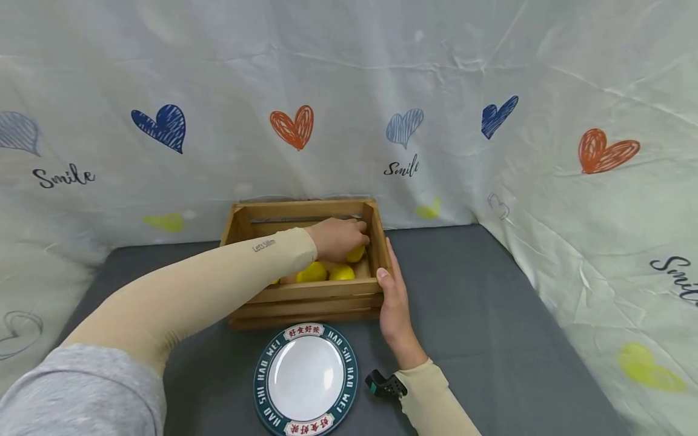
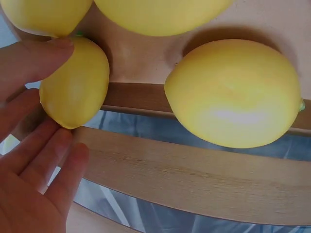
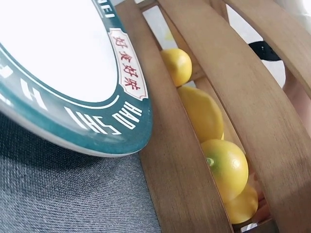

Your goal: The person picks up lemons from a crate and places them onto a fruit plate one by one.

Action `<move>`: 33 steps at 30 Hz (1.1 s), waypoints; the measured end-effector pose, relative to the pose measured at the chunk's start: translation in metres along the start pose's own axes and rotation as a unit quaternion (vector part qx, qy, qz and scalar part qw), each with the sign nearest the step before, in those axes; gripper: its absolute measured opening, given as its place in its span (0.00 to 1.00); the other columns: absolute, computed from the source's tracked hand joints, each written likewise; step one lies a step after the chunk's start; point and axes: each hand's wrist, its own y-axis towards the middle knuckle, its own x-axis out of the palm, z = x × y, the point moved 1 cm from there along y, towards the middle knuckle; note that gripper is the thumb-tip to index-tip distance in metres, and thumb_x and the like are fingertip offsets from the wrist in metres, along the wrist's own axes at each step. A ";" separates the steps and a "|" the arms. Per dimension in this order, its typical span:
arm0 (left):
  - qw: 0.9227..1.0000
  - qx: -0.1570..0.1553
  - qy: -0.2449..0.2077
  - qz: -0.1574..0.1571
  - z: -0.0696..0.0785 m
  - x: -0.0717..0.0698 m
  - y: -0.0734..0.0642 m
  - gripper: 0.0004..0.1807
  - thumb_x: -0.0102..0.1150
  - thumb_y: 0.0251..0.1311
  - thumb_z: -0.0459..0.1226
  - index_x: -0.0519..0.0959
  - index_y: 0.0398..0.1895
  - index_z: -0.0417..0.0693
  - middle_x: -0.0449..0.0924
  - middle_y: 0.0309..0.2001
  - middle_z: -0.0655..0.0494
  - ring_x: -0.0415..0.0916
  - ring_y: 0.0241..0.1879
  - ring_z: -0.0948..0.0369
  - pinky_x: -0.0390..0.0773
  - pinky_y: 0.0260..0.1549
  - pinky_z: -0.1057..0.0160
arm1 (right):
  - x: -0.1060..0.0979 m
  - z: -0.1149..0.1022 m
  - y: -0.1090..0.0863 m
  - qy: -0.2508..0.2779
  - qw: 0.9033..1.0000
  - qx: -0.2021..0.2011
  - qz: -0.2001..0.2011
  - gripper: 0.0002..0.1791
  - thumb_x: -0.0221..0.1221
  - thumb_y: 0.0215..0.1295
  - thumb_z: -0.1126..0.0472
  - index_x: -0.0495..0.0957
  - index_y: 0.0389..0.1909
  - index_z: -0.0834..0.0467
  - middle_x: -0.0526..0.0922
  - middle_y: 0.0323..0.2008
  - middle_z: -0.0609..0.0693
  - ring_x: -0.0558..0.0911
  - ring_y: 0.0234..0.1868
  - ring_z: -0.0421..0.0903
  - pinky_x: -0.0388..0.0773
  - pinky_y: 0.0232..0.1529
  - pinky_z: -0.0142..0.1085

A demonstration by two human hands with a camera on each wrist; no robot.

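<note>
My left hand (image 1: pixel 339 239) reaches into the slatted wooden crate (image 1: pixel 305 292) near its right end. In the left wrist view its thumb (image 2: pixel 46 58) and fingers (image 2: pixel 68 170) lie on opposite sides of a yellow lemon (image 2: pixel 75 85), holding it. Another lemon (image 2: pixel 235 94) sits beside it on the crate floor, and more lemons (image 1: pixel 312 272) show toward the front. At the crate's right wall, my right hand (image 1: pixel 396 303) holds the front corner, thumb at the rim and fingers stretched along the outside. The right wrist view shows several lemons (image 3: pixel 226 170) through the slats.
A round plate (image 1: pixel 306 378) with a white middle and a teal lettered rim lies in front of the crate. Both stand on a dark grey cloth-covered table (image 1: pixel 469 339). Behind hangs a pale curtain (image 1: pixel 349 72) printed with hearts.
</note>
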 end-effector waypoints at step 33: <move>0.999 0.010 0.009 -0.040 0.000 0.000 -0.005 0.22 0.68 0.74 0.43 0.84 0.69 0.59 0.79 0.66 0.49 0.78 0.61 0.52 0.85 0.62 0.50 | 0.000 -0.003 0.000 -0.002 1.000 0.000 0.001 0.39 0.43 0.79 0.45 0.48 0.89 0.38 0.50 0.88 0.40 0.56 0.87 0.53 0.49 0.84 0.67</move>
